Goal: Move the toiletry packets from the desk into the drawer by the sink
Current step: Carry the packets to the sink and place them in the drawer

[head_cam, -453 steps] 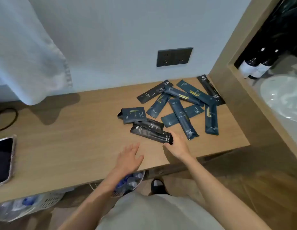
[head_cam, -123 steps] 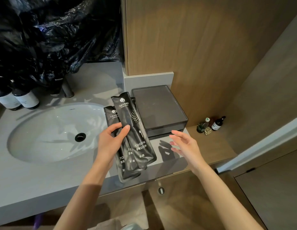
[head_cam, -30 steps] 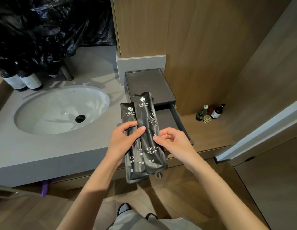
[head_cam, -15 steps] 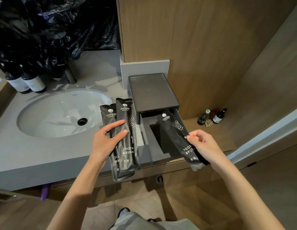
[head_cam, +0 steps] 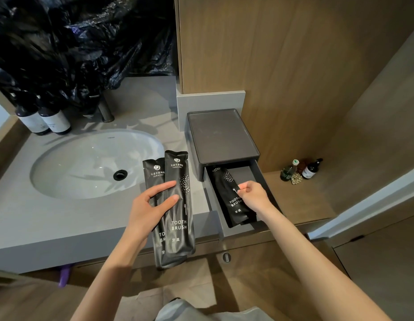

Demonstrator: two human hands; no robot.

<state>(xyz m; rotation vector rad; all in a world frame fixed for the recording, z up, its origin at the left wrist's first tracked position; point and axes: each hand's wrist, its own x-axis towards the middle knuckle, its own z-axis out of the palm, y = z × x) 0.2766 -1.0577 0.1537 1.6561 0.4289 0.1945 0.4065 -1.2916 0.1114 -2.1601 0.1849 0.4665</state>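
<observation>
Sink (head_cam: 85, 163) sits left in the grey table (head_cam: 51, 216). Left hand (head_cam: 150, 205) holds two packets (head_cam: 179, 205) upright over the table edge, grip pinching them, fingers flat across the fronts. Open drawer (head_cam: 244, 174) is just right of them. Change: third packet (head_cam: 225, 193), in the air over the drawer half a second ago, now lies inside, top end under the box (head_cam: 222, 135). Right hand (head_cam: 252, 195) grip pinches its right edge, not yet released. One packet nearly stowed; the two in hand likely go next.
</observation>
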